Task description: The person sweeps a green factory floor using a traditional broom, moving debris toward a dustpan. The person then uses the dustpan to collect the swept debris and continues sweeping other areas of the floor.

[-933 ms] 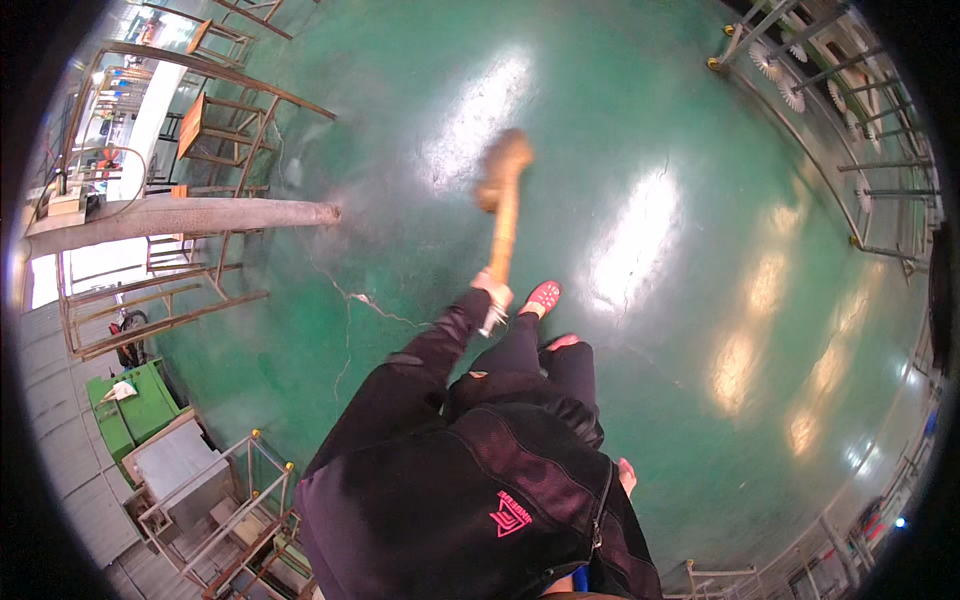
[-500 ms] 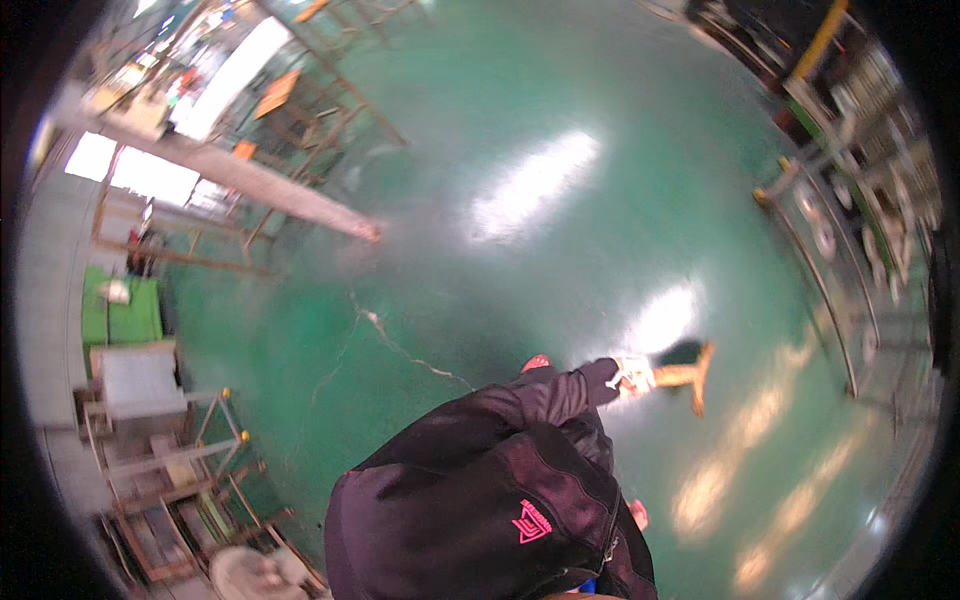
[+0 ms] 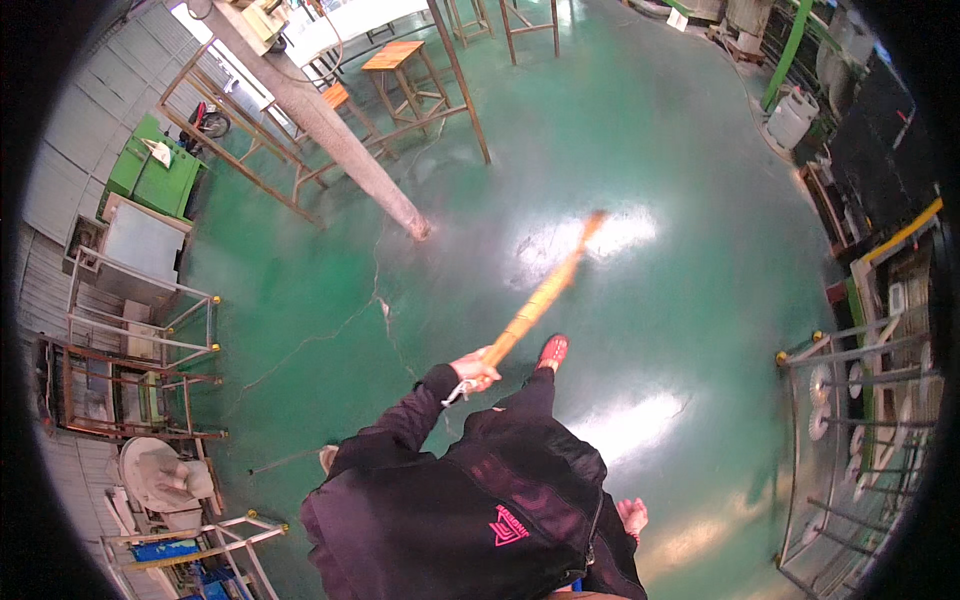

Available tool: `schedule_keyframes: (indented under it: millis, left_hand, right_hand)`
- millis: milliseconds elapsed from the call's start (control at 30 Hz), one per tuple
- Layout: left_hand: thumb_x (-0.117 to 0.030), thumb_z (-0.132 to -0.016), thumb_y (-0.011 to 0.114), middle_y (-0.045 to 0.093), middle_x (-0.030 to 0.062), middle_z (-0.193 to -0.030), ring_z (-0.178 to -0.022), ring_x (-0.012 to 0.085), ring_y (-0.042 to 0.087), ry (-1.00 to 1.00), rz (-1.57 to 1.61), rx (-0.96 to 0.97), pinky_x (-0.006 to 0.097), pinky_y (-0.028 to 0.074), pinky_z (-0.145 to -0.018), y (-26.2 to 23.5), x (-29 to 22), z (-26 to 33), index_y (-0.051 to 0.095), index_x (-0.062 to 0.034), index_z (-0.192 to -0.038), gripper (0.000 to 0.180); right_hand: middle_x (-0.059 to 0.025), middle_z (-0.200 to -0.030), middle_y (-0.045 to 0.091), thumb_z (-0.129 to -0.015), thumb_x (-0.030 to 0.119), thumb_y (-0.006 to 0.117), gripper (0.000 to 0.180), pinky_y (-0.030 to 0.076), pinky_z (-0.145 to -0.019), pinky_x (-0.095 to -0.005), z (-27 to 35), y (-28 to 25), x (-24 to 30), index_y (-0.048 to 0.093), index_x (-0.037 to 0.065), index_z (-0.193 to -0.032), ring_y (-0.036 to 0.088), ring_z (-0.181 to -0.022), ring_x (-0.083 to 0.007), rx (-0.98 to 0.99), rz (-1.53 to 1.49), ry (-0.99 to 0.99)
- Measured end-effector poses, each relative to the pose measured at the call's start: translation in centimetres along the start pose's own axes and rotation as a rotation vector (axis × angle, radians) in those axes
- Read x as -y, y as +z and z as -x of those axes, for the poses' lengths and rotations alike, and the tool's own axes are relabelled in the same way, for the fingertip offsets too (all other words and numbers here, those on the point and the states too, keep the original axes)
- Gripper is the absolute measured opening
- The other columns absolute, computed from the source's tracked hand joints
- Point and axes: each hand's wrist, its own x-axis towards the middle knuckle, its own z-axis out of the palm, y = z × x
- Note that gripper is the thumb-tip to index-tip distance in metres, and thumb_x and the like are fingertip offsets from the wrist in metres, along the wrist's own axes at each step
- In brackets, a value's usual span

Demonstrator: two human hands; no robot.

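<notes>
A long yellow-orange stick slants forward and to the right, blurred toward its far end. My left hand grips its near end, with the fingers wrapped round it. Something thin and whitish, perhaps a cord, hangs at the left wrist. At my right side, low by the dark jacket, my right hand has its fingers curled in with nothing showing in them. A red band circles that wrist. One foot in a red shoe is ahead of me on the green floor.
A slanting pillar stands ahead left, near wooden stools and metal frames. Along the left are a green cabinet and pipe racks. A wheeled rack with round discs stands right, a grey canister far right.
My left hand has swung from the right across to the left, and the stick now points forward instead of right. The view has turned and moved over the floor.
</notes>
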Motion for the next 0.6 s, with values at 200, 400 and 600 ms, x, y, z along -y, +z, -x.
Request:
schedule_keyframes:
  millis: [200,400,600]
  left_hand:
    - [-0.018,-0.071,0.047,0.050,0.0104,-0.045,-0.034,0.0187,0.048,0.173,0.132,-0.404,0.029,0.036,-0.029,-12.8,-9.4,-7.4,0.053,0.0008,-0.062,0.021]
    - [-0.012,-0.074,0.038,0.035,0.0046,-0.041,-0.030,0.0160,0.032,0.002,0.439,-0.490,0.028,0.025,-0.029,-22.7,-14.5,-18.7,0.043,-0.0033,-0.053,0.024]
    - [-0.041,-0.066,0.041,0.038,0.0022,-0.049,-0.036,0.0145,0.035,-0.446,0.861,0.165,0.030,0.031,-0.037,-12.4,-13.3,-25.3,0.044,0.0000,-0.064,0.041]
  right_hand:
    - [-0.0139,-0.082,0.058,-0.081,0.015,0.045,0.022,0.048,-0.063,-0.0359,-4.7,6.1,-0.5,0.052,0.000,-0.095,0.057,-0.070,-0.0263,0.014,0.159,0.019]
    - [-0.0177,-0.085,0.058,-0.083,0.021,0.045,0.030,0.050,-0.065,-0.0354,-4.9,10.0,6.2,0.051,-0.002,-0.100,0.058,-0.071,-0.0266,-0.051,0.330,0.103]
    - [-0.0186,-0.090,0.055,-0.078,0.009,0.042,0.033,0.050,-0.058,-0.0396,-2.0,21.8,18.6,0.044,0.003,-0.111,0.058,-0.071,-0.0283,-0.093,0.442,0.073]
